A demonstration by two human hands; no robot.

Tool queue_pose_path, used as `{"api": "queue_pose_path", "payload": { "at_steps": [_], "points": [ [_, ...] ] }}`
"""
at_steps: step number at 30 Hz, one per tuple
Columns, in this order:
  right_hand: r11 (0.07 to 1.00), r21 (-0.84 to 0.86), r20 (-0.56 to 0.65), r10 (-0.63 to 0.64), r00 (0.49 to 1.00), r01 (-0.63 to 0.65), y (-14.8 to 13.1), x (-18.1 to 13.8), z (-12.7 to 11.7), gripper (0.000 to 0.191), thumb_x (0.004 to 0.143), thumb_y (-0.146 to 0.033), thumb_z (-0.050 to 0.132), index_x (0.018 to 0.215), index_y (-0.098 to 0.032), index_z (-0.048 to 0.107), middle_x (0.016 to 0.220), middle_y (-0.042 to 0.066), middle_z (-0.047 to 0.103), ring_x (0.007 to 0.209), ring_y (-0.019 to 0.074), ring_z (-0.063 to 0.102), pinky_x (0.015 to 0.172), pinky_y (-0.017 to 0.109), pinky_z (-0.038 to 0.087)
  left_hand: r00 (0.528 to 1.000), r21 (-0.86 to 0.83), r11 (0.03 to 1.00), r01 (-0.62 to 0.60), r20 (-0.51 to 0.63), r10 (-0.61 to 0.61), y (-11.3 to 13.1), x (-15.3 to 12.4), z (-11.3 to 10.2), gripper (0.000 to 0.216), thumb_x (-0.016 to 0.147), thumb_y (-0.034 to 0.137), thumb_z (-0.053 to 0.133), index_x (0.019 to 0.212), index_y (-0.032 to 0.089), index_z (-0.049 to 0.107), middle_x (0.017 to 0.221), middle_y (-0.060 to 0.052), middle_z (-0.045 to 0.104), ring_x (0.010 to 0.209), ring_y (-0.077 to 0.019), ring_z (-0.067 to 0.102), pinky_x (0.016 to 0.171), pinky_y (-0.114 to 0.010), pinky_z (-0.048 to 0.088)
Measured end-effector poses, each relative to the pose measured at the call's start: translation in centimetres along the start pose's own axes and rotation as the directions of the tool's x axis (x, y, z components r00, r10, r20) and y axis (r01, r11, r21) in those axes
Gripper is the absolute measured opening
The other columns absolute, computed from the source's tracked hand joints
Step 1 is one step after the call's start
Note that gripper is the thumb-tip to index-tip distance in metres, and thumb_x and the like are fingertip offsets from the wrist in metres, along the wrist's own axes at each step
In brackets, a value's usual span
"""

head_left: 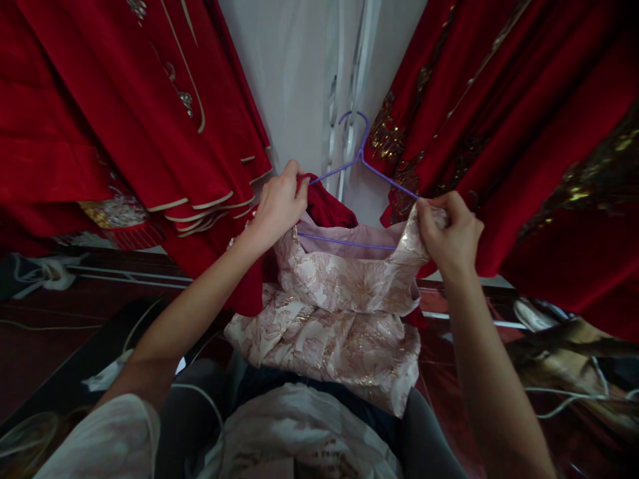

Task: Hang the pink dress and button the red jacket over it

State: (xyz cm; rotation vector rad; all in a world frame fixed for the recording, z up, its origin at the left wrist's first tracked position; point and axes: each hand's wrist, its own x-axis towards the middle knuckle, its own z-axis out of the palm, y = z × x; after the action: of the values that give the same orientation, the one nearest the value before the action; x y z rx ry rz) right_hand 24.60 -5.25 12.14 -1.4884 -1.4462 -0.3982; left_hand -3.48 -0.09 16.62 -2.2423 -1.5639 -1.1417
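Observation:
A pale pink garment point(344, 299) with gold floral brocade hangs in front of me on a thin purple wire hanger point(360, 159). My left hand point(278, 203) is closed on the hanger's left end, together with a fold of red cloth point(325, 203). My right hand point(449, 229) pinches the garment's right shoulder where it meets the hanger's right arm. The garment's lower part drapes down onto my lap. The hanger's hook points up, free of any rail.
Red velvet garments with gold embroidery hang at the left point(124, 100) and right point(524, 133). A white wall point(299, 66) shows between them. The dark glossy floor point(60, 319) holds white cords point(44, 274). My knees and white top fill the bottom.

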Motion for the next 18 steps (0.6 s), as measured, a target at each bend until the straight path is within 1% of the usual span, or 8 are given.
{"api": "queue_pose_path", "payload": {
  "at_steps": [3, 7, 9, 11, 13, 15, 18],
  "points": [
    [0.999, -0.049, -0.032, -0.006, 0.999, 0.005, 0.0, -0.2, 0.3, 0.028, 0.090, -0.047, 0.049, 0.087, -0.021, 0.061, 0.087, 0.006, 0.070, 0.082, 0.0248, 0.064, 0.081, 0.039, 0.044, 0.999, 0.030, 0.999, -0.020, 0.040, 0.018, -0.7, -1.3, 0.2, 0.023, 0.094, 0.026, 0.041, 0.110, 0.016, 0.053, 0.079, -0.006, 0.065, 0.078, -0.0189, 0.065, 0.075, -0.029, 0.047],
    [0.992, -0.125, -0.063, -0.043, 0.997, 0.035, -0.1, -0.3, 0.7, 0.028, 0.090, -0.045, 0.049, 0.088, -0.020, 0.061, 0.089, 0.007, 0.070, 0.086, 0.0259, 0.062, 0.087, 0.043, 0.041, 0.986, 0.108, 0.994, -0.007, 0.164, -0.011, -3.4, -4.6, 2.4, 0.025, 0.096, 0.027, 0.035, 0.109, 0.012, 0.050, 0.074, -0.008, 0.064, 0.071, -0.0205, 0.064, 0.069, -0.030, 0.046],
    [0.990, -0.137, -0.057, -0.051, 0.997, 0.042, -0.3, -0.5, 0.9, 0.028, 0.091, -0.045, 0.048, 0.088, -0.020, 0.060, 0.088, 0.008, 0.069, 0.085, 0.0257, 0.061, 0.087, 0.043, 0.040, 0.979, 0.093, 0.996, -0.014, 0.204, -0.005, -4.3, -5.8, 3.6, 0.026, 0.097, 0.029, 0.034, 0.109, 0.013, 0.050, 0.072, -0.008, 0.063, 0.068, -0.0200, 0.064, 0.066, -0.029, 0.046],
    [0.990, -0.139, -0.047, -0.044, 0.998, 0.037, -0.8, -0.8, 0.9, 0.028, 0.091, -0.046, 0.047, 0.087, -0.021, 0.059, 0.087, 0.008, 0.068, 0.085, 0.0260, 0.060, 0.087, 0.044, 0.040, 0.983, 0.018, 1.000, -0.012, 0.183, 0.008, -4.3, -6.0, 4.4, 0.026, 0.097, 0.030, 0.033, 0.110, 0.015, 0.050, 0.072, -0.006, 0.063, 0.067, -0.0187, 0.063, 0.065, -0.028, 0.045],
    [0.991, -0.135, -0.045, -0.028, 0.999, 0.022, -1.2, -1.1, 0.8, 0.029, 0.091, -0.047, 0.046, 0.087, -0.022, 0.059, 0.087, 0.009, 0.067, 0.085, 0.0268, 0.059, 0.087, 0.045, 0.040, 0.993, -0.090, 0.996, 0.002, 0.120, 0.009, -3.2, -5.2, 4.8, 0.024, 0.097, 0.030, 0.034, 0.111, 0.017, 0.050, 0.072, -0.004, 0.061, 0.067, -0.0176, 0.062, 0.065, -0.027, 0.044],
    [0.992, -0.127, -0.051, -0.008, 0.999, 0.001, -1.4, -1.3, 0.7, 0.029, 0.092, -0.047, 0.044, 0.087, -0.022, 0.058, 0.086, 0.009, 0.066, 0.085, 0.0274, 0.059, 0.086, 0.045, 0.040, 0.998, -0.187, 0.982, 0.020, 0.057, -0.009, -1.8, -4.0, 4.8, 0.023, 0.097, 0.029, 0.035, 0.111, 0.019, 0.050, 0.072, -0.003, 0.060, 0.068, -0.0170, 0.061, 0.066, -0.028, 0.043],
    [0.994, -0.107, -0.043, 0.019, 0.999, -0.024, -1.3, -1.3, 0.6, 0.031, 0.091, -0.049, 0.044, 0.086, -0.022, 0.058, 0.085, 0.010, 0.066, 0.086, 0.0280, 0.060, 0.084, 0.044, 0.041, 0.999, -0.270, 0.962, 0.035, -0.005, -0.038, -0.2, -2.3, 4.1, 0.022, 0.098, 0.030, 0.035, 0.108, 0.020, 0.051, 0.075, -0.003, 0.059, 0.071, -0.0164, 0.060, 0.068, -0.027, 0.042]
  ]
}}
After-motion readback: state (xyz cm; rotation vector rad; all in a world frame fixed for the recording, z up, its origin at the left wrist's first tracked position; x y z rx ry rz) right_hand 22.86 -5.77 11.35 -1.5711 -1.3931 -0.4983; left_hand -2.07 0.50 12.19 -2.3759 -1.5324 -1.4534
